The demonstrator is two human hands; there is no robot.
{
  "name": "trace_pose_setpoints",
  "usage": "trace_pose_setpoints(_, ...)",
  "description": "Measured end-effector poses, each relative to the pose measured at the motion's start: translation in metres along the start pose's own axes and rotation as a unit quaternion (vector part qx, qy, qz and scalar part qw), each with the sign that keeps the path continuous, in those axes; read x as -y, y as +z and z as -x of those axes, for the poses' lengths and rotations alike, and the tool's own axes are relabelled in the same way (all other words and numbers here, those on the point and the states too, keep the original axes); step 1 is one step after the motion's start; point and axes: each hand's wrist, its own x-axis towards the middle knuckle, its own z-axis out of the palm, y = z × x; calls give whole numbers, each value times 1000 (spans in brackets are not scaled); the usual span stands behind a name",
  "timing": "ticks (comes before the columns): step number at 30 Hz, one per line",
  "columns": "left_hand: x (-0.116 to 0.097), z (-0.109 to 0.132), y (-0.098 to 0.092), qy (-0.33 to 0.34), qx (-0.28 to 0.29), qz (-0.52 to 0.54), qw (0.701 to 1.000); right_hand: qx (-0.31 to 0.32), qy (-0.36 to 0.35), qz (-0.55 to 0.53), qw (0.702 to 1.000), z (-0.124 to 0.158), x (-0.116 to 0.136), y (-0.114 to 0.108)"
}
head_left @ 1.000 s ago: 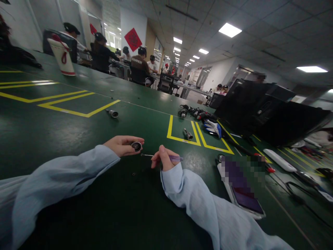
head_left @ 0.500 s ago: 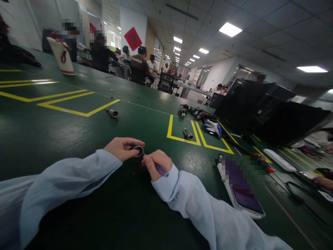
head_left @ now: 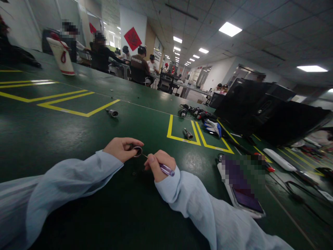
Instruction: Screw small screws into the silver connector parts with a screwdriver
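My left hand [head_left: 118, 148] pinches a round, hollow metal part [head_left: 137, 150] between thumb and fingers, its open end turned toward my right side. In my right hand [head_left: 161, 165] is a small screwdriver with a clear purple handle [head_left: 167, 169]. Its thin shaft points left at the opening of the metal part; whether the tip touches it I cannot tell. Similar cup-shaped metal parts with stems lie on the green table: one metal piece [head_left: 113, 113] beyond my left hand, another metal piece [head_left: 188, 134] inside a yellow taped outline. A tiny dark piece [head_left: 134, 173] lies below my hands.
To my right lies a phone [head_left: 246, 194] in a clear case. Farther off are a white and blue glove [head_left: 212, 127], tangled dark gear [head_left: 195, 111], a black case [head_left: 270, 107] and cables. A white cup-like container [head_left: 62, 57] stands far left. Several people sit beyond.
My right hand has drawn slightly right with the screwdriver, baring more of its shaft between the hands. The screwdriver's handle has tilted flatter. My left hand has barely shifted.
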Motion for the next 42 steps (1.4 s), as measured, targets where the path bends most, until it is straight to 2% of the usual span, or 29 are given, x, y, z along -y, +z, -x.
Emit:
trace_pose_setpoints(2, -3, 1, -1, -4, -8, 33, 999, -33, 87, -46, 995, 0, -1, -1)
trace_pose_setpoints(5, -8, 3, -1, -17, -17, 69, 997, -50, 222, -101, 968, 0, -3, 0)
trace_pose_setpoints(7, -9, 4, -1, -25, -12, 78, 997, -51, 257, -121, 957, -1, -5, 1)
trace_pose_setpoints(12, -11, 4, -2, -32, 4, 64, 997, -36, 265, -126, 955, -1, -8, 4)
trace_pose_setpoints(17, -12, 5, -2, -25, 1, 70, 997, -5, 270, -111, 956, -1, -8, 5)
trace_pose_setpoints(22, -15, 6, 0, -37, -6, 79, 996, -2, 280, -109, 954, -6, -8, 7)
trace_pose_setpoints(28, -13, 2, 1, -63, -15, 122, 990, -46, 369, -167, 913, -20, -11, 7)
trace_pose_setpoints(32, -14, 3, 1, -67, -8, 129, 989, -20, 419, -171, 892, -28, -6, 3)
trace_pose_setpoints(34, -15, 4, 0, -61, -8, 135, 989, 3, 422, -132, 897, -28, -2, 3)
trace_pose_setpoints(38, -15, 4, 0, -72, -12, 162, 984, 14, 361, -37, 932, -20, -1, 8)
trace_pose_setpoints(42, -14, 2, 1, -89, -11, 198, 976, -14, 325, -97, 941, -10, -2, 8)
